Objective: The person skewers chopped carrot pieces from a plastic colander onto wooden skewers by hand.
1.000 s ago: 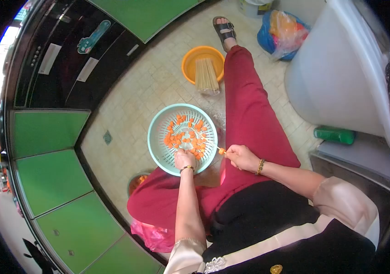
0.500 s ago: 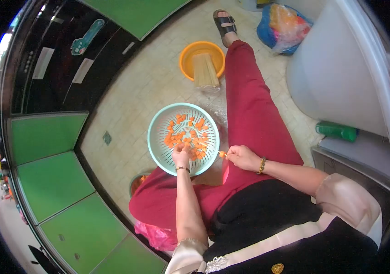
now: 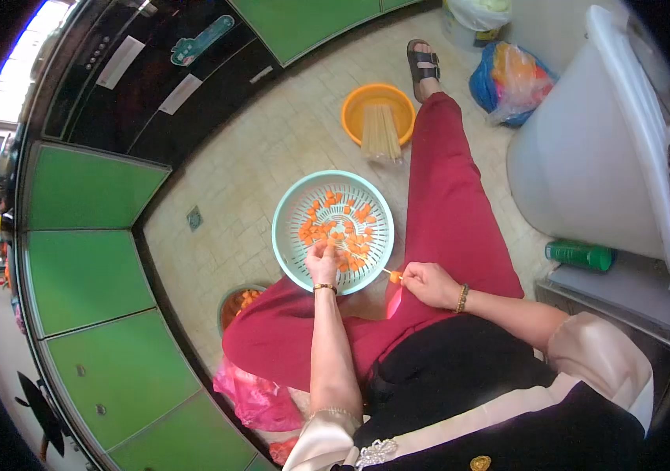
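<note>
Where the thin skewer (image 3: 388, 272) slants out of the right hand (image 3: 429, 284), we see one orange chunk (image 3: 395, 277) threaded on it, close to the fingers. The stick's long axis runs forward and leftward from that hand to the near right rim of the pale green colander (image 3: 388, 235); we lose its end against the pale plastic, so we cannot tell whether it crosses or touches. The right hand is closed, thumb and fingers pinching the stick, outside the rim. The left hand (image 3: 322, 261) is inside the colander, its fingertips gathered together among the loose orange pieces (image 3: 362, 213); we cannot tell whether they grip one. It is the nearer hand to those pieces, which lie forward and to its right, leftward of the skewer. Farther out, we find a bowl (image 3: 224, 304) beside the left knee and, ahead, a yellow basin (image 3: 346, 125) with pale sticks (image 3: 382, 135) leaning over its edge.
</note>
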A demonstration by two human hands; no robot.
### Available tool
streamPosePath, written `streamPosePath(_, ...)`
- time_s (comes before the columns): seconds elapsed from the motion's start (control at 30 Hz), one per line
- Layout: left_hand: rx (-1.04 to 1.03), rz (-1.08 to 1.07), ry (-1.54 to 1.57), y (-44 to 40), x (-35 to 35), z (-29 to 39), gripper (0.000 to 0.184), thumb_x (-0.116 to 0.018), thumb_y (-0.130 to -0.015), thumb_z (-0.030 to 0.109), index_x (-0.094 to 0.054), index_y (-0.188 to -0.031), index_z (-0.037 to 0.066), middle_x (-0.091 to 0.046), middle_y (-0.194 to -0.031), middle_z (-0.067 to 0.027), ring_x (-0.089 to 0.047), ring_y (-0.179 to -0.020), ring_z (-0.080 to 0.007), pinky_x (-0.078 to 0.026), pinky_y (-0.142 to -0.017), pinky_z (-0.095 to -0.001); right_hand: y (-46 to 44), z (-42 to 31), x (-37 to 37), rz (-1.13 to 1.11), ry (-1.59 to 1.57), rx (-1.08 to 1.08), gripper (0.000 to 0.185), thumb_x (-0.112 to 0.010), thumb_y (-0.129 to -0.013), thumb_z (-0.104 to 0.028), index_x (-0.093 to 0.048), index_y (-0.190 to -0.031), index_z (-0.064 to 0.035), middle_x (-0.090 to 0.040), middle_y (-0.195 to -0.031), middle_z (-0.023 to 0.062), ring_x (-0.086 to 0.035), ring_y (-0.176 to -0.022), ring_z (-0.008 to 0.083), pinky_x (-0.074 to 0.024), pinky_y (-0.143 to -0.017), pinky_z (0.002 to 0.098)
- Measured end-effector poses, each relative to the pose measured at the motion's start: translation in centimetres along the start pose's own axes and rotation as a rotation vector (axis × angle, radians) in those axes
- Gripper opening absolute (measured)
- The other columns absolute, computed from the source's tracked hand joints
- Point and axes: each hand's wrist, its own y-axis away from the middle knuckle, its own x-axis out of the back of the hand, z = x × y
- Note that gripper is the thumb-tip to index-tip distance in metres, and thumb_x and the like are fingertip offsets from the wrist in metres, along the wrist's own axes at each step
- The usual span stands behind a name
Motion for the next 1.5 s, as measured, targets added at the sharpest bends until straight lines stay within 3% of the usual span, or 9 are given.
streamPosePath(0.33, -0.097, 0.032, -0.078, 0.4, -0.2, 0.2, 0.014, -0.051, -0.077, 0.002, -0.050, -0.090, -0.005, -0.056, -0.071, -0.0075, -0.056, -0.056, -0.0129, -0.049, -0.050, -0.0233, 0.2, 0.2, -0.2, 0.005, 0.049, 0.004, 0.016, -0.048, -0.073, -0.017, -0.052, -0.070, -0.0016, -0.054, -0.058, 0.0142, -0.054, -0.053, 0.0251, -0.0403, -0.049, 0.0360)
streamPosePath(0.43, -0.150, 0.047, -0.077, 0.1, -0.1, -0.4, 0.014, -0.058, -0.077, 0.009, -0.051, -0.084, -0.001, -0.056, -0.067, -0.0047, -0.054, -0.053, -0.0106, -0.045, -0.046, -0.0219, 0.2, 0.2, -0.1, 0.000, 0.046, -0.008, 0.016, -0.047, -0.072, -0.016, -0.052, -0.070, -0.0018, -0.054, -0.058, 0.0140, -0.054, -0.054, 0.0252, -0.0404, -0.050, 0.0361)
streamPosePath(0.63, -0.216, 0.038, -0.214, 0.5, -0.2, -0.2, 0.010, -0.056, -0.077, 0.007, -0.052, -0.080, -0.001, -0.054, -0.064, -0.0030, -0.052, -0.052, -0.0085, -0.043, -0.047, -0.0206, 0.2, 0.4, 0.1, -0.002, 0.036, -0.016, 0.014, -0.048, -0.072, -0.015, -0.051, -0.068, -0.0022, -0.054, -0.059, 0.0137, -0.054, -0.054, 0.0252, -0.0402, -0.049, 0.0356)
streamPosePath(1.03, -0.219, -0.109, -0.371, 0.6, -0.2, -0.3, 0.008, -0.052, -0.079, 0.005, -0.052, -0.084, -0.002, -0.055, -0.070, -0.0058, -0.056, -0.056, -0.0121, -0.046, -0.048, -0.0221, 0.2, 2.0, -0.1, 0.031, 0.040, 0.021, 0.014, -0.049, -0.074, -0.016, -0.051, -0.068, -0.0027, -0.054, -0.059, 0.0139, -0.054, -0.054, 0.0254, -0.0400, -0.050, 0.0358)
streamPosePath(1.23, 0.233, 0.002, 0.372, 1.7, -0.6, 2.8, 0.028, -0.046, -0.084, 0.028, -0.047, -0.094, 0.002, -0.054, -0.080, -0.0107, -0.056, -0.073, -0.0223, -0.049, -0.060, -0.0342, 0.3, 0.3, 0.0, -0.016, -0.056, 0.054, 0.015, -0.049, -0.075, -0.017, -0.050, -0.069, -0.0028, -0.053, -0.058, 0.0123, -0.052, -0.052, 0.0227, -0.0392, -0.049, 0.0348)
streamPosePath(1.27, 0.307, -0.040, 0.421, 1.8, -0.4, 2.6, 0.042, -0.040, -0.084, 0.041, -0.044, -0.097, 0.001, -0.052, -0.086, -0.0132, -0.054, -0.079, -0.0257, -0.048, -0.068, -0.0393, 0.3, 0.2, -0.2, -0.019, -0.066, 0.073, 0.015, -0.050, -0.075, -0.017, -0.050, -0.069, -0.0028, -0.053, -0.058, 0.0120, -0.052, -0.052, 0.0219, -0.0391, -0.048, 0.0345)
streamPosePath(1.37, 0.459, -0.179, 0.668, 1.7, -0.2, 2.4, 0.051, -0.042, -0.081, 0.048, -0.047, -0.095, -0.001, -0.051, -0.087, -0.0138, -0.051, -0.085, -0.0274, -0.043, -0.076, -0.0427, 0.2, -0.4, -0.3, -0.046, 0.010, 0.058, 0.016, -0.049, -0.076, -0.017, -0.050, -0.069, -0.0028, -0.053, -0.059, 0.0117, -0.052, -0.054, 0.0202, -0.0391, -0.049, 0.0333)
streamPosePath(1.5, 0.405, -0.237, 0.850, 0.9, -0.5, 1.5, 0.045, -0.038, -0.084, 0.043, -0.049, -0.087, 0.000, -0.052, -0.087, -0.0141, -0.051, -0.082, -0.0259, -0.042, -0.078, -0.0410, 0.0, 0.0, -0.9, -0.092, -0.064, -0.002, 0.018, -0.049, -0.076, -0.019, -0.050, -0.070, -0.0023, -0.053, -0.058, 0.0095, -0.052, -0.054, 0.0179, -0.0391, -0.049, 0.0320)
